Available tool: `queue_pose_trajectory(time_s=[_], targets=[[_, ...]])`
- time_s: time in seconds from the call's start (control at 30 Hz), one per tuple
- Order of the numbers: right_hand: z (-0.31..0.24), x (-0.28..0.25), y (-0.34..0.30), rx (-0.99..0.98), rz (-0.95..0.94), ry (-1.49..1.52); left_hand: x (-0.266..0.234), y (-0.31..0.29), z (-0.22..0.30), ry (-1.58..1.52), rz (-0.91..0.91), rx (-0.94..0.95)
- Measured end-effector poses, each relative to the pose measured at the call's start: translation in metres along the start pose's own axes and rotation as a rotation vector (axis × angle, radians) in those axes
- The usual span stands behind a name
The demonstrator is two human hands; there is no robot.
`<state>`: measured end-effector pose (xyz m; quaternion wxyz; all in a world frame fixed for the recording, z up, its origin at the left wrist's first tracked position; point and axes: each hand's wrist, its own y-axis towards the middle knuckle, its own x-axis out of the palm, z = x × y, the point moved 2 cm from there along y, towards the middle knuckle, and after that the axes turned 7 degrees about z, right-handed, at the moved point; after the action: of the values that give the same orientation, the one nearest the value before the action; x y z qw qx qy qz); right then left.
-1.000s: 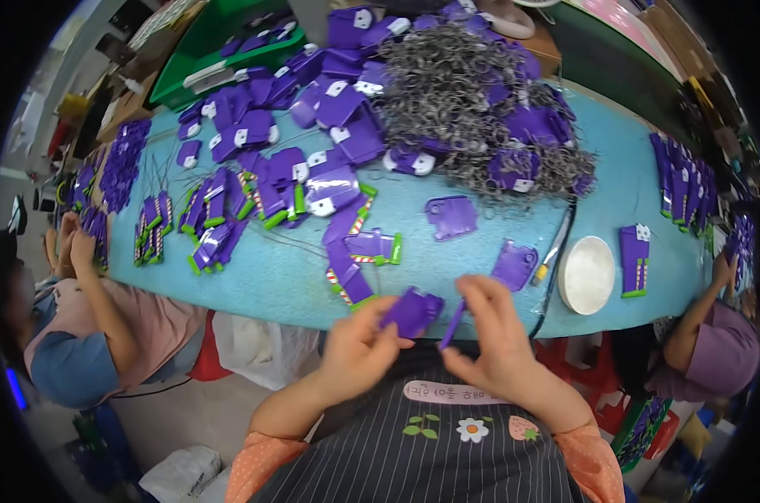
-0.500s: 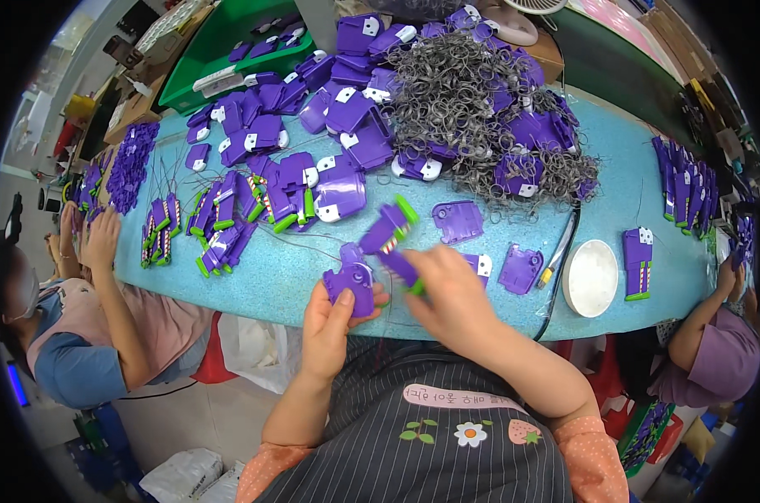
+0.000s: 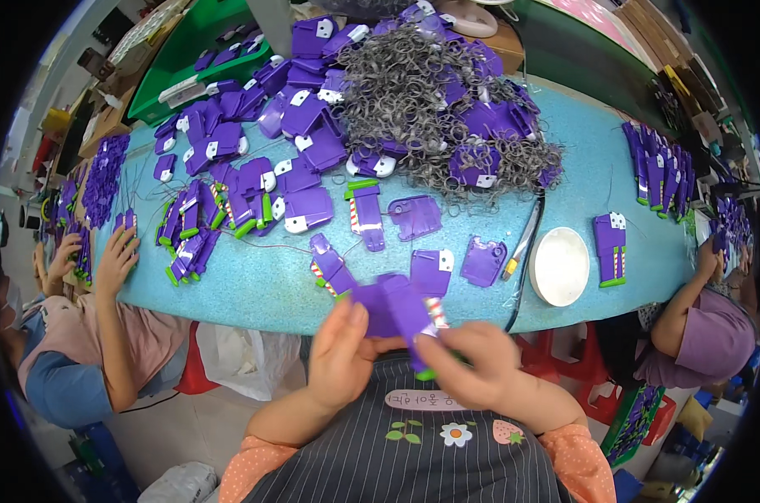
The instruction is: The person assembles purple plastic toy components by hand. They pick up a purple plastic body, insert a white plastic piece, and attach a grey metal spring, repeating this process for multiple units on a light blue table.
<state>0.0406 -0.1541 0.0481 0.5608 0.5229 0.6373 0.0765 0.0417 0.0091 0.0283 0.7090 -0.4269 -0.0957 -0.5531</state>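
Bright, even overhead lighting; soft shadows beneath the tabletop (image 3: 229, 289) edge. Fisheye bending and a black vignette from 12 round to 12 o'clock; fingers (image 3: 447, 339) slightly motion-blurred.

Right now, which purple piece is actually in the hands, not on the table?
The folded purple piece at the near table edge: left hand and right hand both grip it, lifted. The other purple pieces nearby, like the flat one, lie untouched on the blue table.

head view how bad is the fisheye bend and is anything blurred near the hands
Head view: the table edge bows strongly and black corners frame the picture; left hand, right hand and the purple piece between them look slightly soft, perhaps motion blur; lighting is even, with no harsh glare.
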Motion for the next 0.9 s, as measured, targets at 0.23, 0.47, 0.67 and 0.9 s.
queue_pose_trajectory(time_s=[0.23,0.47,0.67,0.9], targets=[[-0.001,0.029,-0.023,-0.054,-0.246,0.176,-0.036,0.018,-0.024,0.144,-0.168,-0.14],[0.0,0.026,-0.024,0.209,-0.326,0.483,-0.033,0.018,-0.034,0.21,-0.222,-0.092],[0.046,0.0,-0.023,1.36,0.073,0.782,-0.028,-0.004,-0.025,0.352,-0.374,-0.344],[0.046,0.004,0.018,1.107,0.149,0.81,-0.012,-0.008,-0.039,0.458,-0.496,-0.515]])
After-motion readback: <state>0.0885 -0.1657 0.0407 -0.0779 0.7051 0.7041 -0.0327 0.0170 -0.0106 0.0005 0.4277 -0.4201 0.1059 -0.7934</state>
